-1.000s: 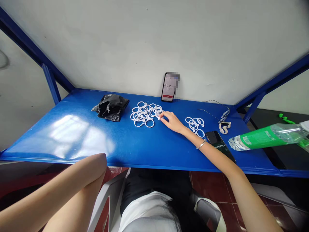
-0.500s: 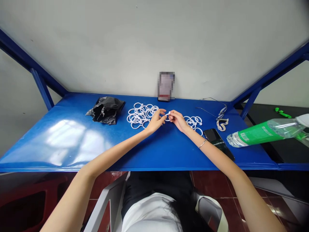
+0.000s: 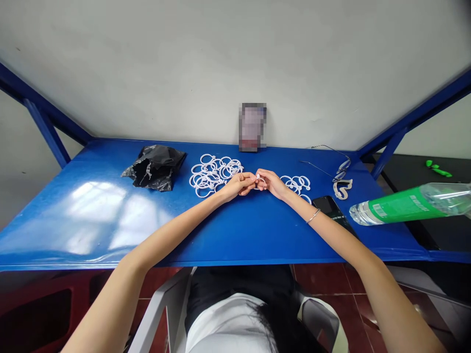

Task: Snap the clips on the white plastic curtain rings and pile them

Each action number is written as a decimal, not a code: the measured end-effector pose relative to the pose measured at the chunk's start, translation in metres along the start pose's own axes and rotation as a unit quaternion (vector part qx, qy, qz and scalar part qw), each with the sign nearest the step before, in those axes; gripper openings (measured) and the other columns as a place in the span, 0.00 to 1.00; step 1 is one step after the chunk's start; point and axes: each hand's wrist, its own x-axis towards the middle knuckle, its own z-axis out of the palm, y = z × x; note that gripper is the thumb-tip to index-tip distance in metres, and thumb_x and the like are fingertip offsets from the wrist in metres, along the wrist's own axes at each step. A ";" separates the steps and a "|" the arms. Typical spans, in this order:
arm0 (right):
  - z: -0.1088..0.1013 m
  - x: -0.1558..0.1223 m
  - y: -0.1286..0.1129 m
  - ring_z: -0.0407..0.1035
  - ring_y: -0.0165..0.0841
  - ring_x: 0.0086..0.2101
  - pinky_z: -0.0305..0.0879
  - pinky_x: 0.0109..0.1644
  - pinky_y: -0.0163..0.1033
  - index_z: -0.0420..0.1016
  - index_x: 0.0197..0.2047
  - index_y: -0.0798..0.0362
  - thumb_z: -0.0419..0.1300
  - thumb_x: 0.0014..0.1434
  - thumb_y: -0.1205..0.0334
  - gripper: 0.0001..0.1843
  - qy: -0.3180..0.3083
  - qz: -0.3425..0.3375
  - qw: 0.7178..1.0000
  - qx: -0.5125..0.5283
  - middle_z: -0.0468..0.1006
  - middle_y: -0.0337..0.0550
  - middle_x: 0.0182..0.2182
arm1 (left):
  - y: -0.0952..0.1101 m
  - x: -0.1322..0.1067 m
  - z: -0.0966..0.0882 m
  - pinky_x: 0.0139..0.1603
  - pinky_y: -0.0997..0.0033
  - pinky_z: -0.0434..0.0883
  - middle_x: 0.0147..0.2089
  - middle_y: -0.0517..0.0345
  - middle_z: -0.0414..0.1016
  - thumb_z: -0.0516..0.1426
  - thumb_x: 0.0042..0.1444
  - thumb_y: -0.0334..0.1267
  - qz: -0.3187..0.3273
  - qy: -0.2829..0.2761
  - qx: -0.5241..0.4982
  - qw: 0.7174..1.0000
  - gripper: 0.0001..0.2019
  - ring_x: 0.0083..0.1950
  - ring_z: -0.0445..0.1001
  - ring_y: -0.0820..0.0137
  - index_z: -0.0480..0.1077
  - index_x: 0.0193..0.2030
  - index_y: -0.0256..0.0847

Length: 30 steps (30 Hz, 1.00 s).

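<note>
My left hand and my right hand meet over the middle of the blue table. Both pinch one small white plastic ring between their fingertips. A large pile of white rings lies just left of my left hand. A smaller pile of white rings lies just right of my right hand. A thin bracelet sits on my right wrist.
A crumpled black plastic bag lies at the back left. A phone leans on the wall. A dark phone, glasses, a beige clip and a lying green-labelled bottle are at the right.
My left arm came up from the table's near edge to meet my right hand. My right hand left the large pile with a ring, and both hands now pinch it closer together.
</note>
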 end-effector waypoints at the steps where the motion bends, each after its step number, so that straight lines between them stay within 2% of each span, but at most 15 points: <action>1: 0.000 0.000 0.000 0.53 0.23 0.18 0.56 0.24 0.31 0.67 0.26 0.52 0.65 0.53 0.45 0.20 -0.012 0.002 1.000 0.003 0.57 0.29 0.16 | 0.001 0.000 0.000 0.16 0.81 0.45 0.20 0.68 0.60 0.66 0.47 0.54 -0.020 -0.015 -0.007 1.000 0.22 0.15 0.54 0.83 0.64 0.30 0.36; 3: 0.002 -0.001 -0.001 0.49 0.22 0.17 0.53 0.23 0.31 0.67 0.25 0.52 0.65 0.53 0.42 0.22 -0.023 0.002 1.000 0.007 0.54 0.28 0.15 | 0.003 0.000 0.001 0.16 0.81 0.45 0.19 0.68 0.55 0.64 0.50 0.51 -0.050 -0.029 -0.018 0.998 0.20 0.16 0.53 0.83 0.62 0.27 0.37; 6: 0.006 -0.003 -0.003 0.45 0.21 0.16 0.47 0.22 0.30 0.65 0.23 0.53 0.64 0.53 0.41 0.24 -0.023 -0.002 1.000 0.020 0.51 0.27 0.15 | 0.006 0.001 0.004 0.17 0.82 0.46 0.19 0.68 0.50 0.61 0.52 0.46 -0.062 -0.013 -0.039 0.997 0.18 0.17 0.50 0.83 0.59 0.24 0.38; 11: 0.011 -0.003 -0.009 0.41 0.21 0.17 0.41 0.22 0.31 0.63 0.21 0.53 0.58 0.57 0.42 0.25 -0.018 0.003 0.999 0.045 0.52 0.29 0.16 | 0.009 -0.001 0.009 0.18 0.82 0.46 0.20 0.67 0.49 0.55 0.55 0.38 -0.065 0.008 -0.063 0.996 0.14 0.18 0.48 0.82 0.58 0.22 0.37; 22: 0.013 -0.003 -0.006 0.43 0.21 0.15 0.45 0.22 0.29 0.67 0.22 0.54 0.53 0.63 0.45 0.25 -0.026 0.026 0.994 0.103 0.50 0.29 0.14 | 0.011 -0.005 0.011 0.19 0.80 0.46 0.17 0.67 0.47 0.51 0.58 0.35 -0.053 0.007 -0.088 0.995 0.16 0.16 0.46 0.81 0.58 0.19 0.37; 27: 0.015 -0.002 -0.005 0.42 0.22 0.15 0.45 0.21 0.30 0.67 0.21 0.54 0.44 0.68 0.51 0.27 -0.010 0.045 0.990 0.136 0.54 0.32 0.13 | 0.010 -0.005 0.013 0.19 0.80 0.47 0.16 0.66 0.47 0.50 0.58 0.34 -0.046 -0.003 -0.099 0.994 0.17 0.16 0.46 0.81 0.58 0.18 0.37; 30: 0.016 -0.003 -0.005 0.41 0.23 0.14 0.45 0.20 0.30 0.66 0.19 0.54 0.40 0.70 0.53 0.30 0.001 0.055 0.986 0.160 0.51 0.32 0.11 | 0.008 -0.005 0.012 0.19 0.80 0.48 0.16 0.67 0.46 0.51 0.57 0.34 -0.054 -0.003 -0.111 0.992 0.17 0.16 0.46 0.81 0.57 0.18 0.37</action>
